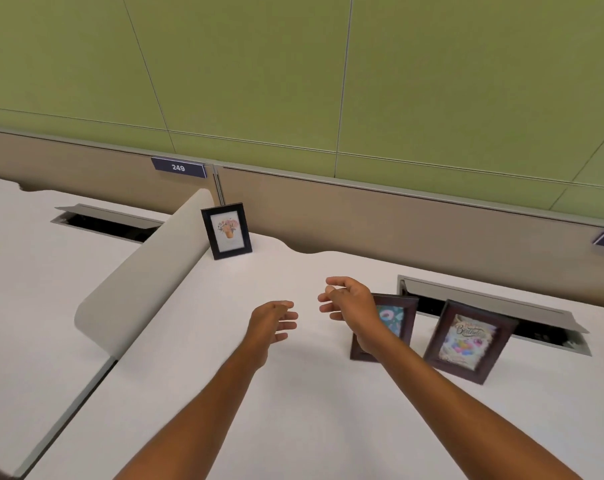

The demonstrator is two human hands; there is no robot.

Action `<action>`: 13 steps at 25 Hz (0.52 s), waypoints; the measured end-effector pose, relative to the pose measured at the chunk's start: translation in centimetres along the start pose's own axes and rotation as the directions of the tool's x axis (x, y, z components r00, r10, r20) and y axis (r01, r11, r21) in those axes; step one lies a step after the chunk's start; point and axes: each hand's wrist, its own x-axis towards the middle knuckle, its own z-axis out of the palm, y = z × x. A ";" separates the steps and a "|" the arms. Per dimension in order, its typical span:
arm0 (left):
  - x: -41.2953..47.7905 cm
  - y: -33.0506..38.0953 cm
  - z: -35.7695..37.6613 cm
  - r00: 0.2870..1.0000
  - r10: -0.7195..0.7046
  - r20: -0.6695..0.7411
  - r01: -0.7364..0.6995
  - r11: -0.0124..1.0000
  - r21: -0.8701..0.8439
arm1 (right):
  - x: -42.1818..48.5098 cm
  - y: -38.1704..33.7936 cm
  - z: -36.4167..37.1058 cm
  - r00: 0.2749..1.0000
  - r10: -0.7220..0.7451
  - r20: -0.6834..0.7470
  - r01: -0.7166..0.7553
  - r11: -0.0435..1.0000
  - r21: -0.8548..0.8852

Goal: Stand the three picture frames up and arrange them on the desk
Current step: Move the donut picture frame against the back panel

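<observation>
Three picture frames stand upright on the white desk. A small black frame with a flower print is at the back left corner, beside the divider. A dark brown frame with a teal picture stands mid-right, partly hidden behind my right wrist. A second dark brown frame with a colourful birthday print stands just right of it. My left hand hovers over the desk's middle, fingers apart, empty. My right hand is open too, just left of the teal frame and holding nothing.
A rounded grey divider separates this desk from the neighbouring desk on the left. An open cable hatch lies behind the two brown frames; another hatch is on the left desk. A beige partition with a "249" label backs the desk.
</observation>
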 end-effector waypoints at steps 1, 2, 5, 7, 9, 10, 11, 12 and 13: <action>-0.6 -0.1 0.8 1.000 0.004 0.007 -0.004 1.000 0.005 | -0.6 0.3 -1.1 1.000 -0.006 -0.008 0.006 1.000 0.009; -1.2 -0.3 1.6 1.000 0.005 0.012 -0.005 1.000 0.011 | -1.2 0.6 -2.1 1.000 -0.010 -0.015 0.010 1.000 0.017; -2.8 -0.8 3.9 1.000 -0.007 0.021 0.007 1.000 0.019 | -3.0 1.6 -5.8 0.999 -0.014 -0.044 0.016 0.999 0.042; -3.7 -1.3 5.4 0.999 -0.015 0.030 0.015 1.000 0.017 | -3.9 2.3 -8.3 0.997 -0.014 -0.077 0.018 0.998 0.053; -4.6 -1.7 6.9 0.999 -0.023 0.032 0.022 1.000 0.006 | -4.8 3.2 -11.0 0.994 -0.010 -0.108 0.018 0.997 0.075; -4.9 -2.0 7.6 0.999 -0.023 0.028 0.024 1.000 -0.007 | -5.1 3.7 -12.1 0.993 -0.010 -0.120 0.019 0.997 0.077; -5.2 -2.2 8.3 0.999 -0.023 0.023 0.023 1.000 -0.020 | -5.4 4.1 -13.3 0.991 -0.010 -0.134 0.019 0.997 0.069; -5.4 -2.3 8.9 1.000 -0.020 0.019 0.020 0.999 -0.027 | -5.6 4.6 -14.2 0.988 -0.007 -0.151 0.016 0.998 0.054; -5.7 -2.5 9.7 1.000 -0.017 0.017 0.018 0.999 -0.028 | -5.7 5.2 -15.2 0.985 -0.001 -0.172 0.008 0.999 0.040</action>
